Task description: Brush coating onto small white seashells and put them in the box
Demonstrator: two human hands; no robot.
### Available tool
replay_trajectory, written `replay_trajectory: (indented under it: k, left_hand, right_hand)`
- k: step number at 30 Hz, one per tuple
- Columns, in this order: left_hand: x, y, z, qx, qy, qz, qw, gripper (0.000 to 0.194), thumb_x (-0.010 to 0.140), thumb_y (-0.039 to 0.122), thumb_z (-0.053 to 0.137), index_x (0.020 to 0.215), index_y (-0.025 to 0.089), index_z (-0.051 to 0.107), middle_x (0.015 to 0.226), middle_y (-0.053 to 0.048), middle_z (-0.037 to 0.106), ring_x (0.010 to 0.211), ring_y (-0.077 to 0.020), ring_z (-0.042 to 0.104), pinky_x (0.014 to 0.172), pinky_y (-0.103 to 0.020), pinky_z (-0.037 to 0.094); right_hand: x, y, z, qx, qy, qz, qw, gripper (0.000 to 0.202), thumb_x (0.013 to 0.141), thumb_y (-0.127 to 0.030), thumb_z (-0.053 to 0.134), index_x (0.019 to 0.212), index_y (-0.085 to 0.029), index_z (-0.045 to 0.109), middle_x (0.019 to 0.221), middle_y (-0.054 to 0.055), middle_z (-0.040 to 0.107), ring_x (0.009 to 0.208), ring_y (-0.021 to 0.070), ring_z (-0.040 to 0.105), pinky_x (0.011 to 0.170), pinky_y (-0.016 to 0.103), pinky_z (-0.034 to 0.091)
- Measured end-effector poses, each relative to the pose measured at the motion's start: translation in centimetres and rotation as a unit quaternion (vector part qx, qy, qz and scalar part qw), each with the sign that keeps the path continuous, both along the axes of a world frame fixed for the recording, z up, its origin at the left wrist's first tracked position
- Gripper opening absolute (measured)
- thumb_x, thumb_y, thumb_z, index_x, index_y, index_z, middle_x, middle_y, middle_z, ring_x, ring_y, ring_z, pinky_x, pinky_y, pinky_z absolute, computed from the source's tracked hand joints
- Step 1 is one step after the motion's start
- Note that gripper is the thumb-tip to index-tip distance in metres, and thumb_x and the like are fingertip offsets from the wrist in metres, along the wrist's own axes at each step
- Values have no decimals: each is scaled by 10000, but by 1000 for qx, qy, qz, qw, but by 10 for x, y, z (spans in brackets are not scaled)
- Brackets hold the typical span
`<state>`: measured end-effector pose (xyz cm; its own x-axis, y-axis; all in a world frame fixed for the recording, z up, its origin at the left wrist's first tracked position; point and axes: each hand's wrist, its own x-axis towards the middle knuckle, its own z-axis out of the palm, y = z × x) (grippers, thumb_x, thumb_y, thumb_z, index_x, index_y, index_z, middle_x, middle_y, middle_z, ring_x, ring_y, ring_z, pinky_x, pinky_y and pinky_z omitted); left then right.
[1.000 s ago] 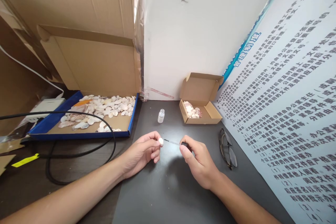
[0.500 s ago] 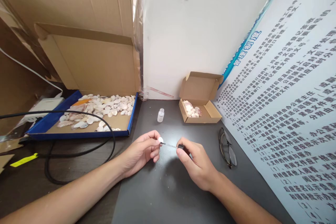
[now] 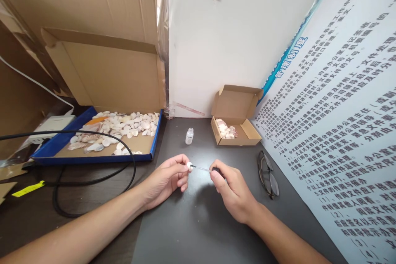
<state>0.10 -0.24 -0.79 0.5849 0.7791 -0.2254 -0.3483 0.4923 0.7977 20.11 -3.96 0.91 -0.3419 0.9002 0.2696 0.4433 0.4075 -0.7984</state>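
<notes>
Between thumb and index finger, my left hand pinches a small white shell. My right hand is closed around the black cap of a thin brush with a clear stem. Its dark tip meets the face of the shell, and the stem runs nearly level between my hands. Beyond them a small clear glass bottle with a white label stands upright and uncapped on the dark table.
Left, an open blue-edged box holds many shells. A small cardboard box with shells stands at the back right. Folded eyeglasses lie right of my right hand. A black cable loops beside my left forearm.
My right hand has shifted slightly to the right with the brush, whose tip now lies a little further right on the shell. My left hand has barely moved.
</notes>
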Motion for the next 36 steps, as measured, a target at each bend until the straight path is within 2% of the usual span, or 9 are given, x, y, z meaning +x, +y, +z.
replay_trajectory:
  k: [6,16,21,26,32,36]
  left_hand:
    - [0,-1,0,9,2,-2,1000,184,803,236,607,855,132,464,740,17,426,511,-31,370,523,-189,376]
    - [1,0,-2,9,5,-3,1000,194,831,259,599,879,132,461,778,11,442,504,-24,373,512,-182,381]
    - [1,0,-1,8,7,-6,1000,178,854,265,567,864,124,458,769,12,429,498,-21,371,512,-180,381]
    - [1,0,0,0,0,-6,1000,158,857,250,553,874,127,455,768,8,439,503,-25,376,513,-177,379]
    - [0,1,-3,7,-3,-11,1000,152,851,245,552,865,126,458,776,7,434,511,-27,378,527,-187,391]
    - [-1,1,-3,3,-7,-12,1000,143,846,235,549,871,129,456,778,4,437,519,-32,380,532,-190,393]
  right_hand:
    - [0,2,0,8,-17,-39,999,362,1017,-399,349,739,-174,399,631,-26,414,567,140,386,549,243,255]
    - [0,0,-1,-2,-22,-21,1000,373,1026,-410,313,746,-178,397,625,-23,430,559,146,403,544,249,249]
    - [0,2,-1,0,-36,-55,998,379,1029,-413,310,735,-181,374,615,-27,419,550,146,394,534,252,232]
    - [-1,0,0,0,-18,-13,1000,348,1018,-398,320,760,-178,399,633,-28,418,568,144,395,554,250,256]
    - [1,1,0,9,-24,-49,999,358,1011,-400,344,738,-176,394,625,-32,410,563,141,382,543,249,249]
    - [1,1,0,6,-14,-12,1000,339,1003,-387,349,745,-174,401,627,-35,405,562,137,381,544,247,255]
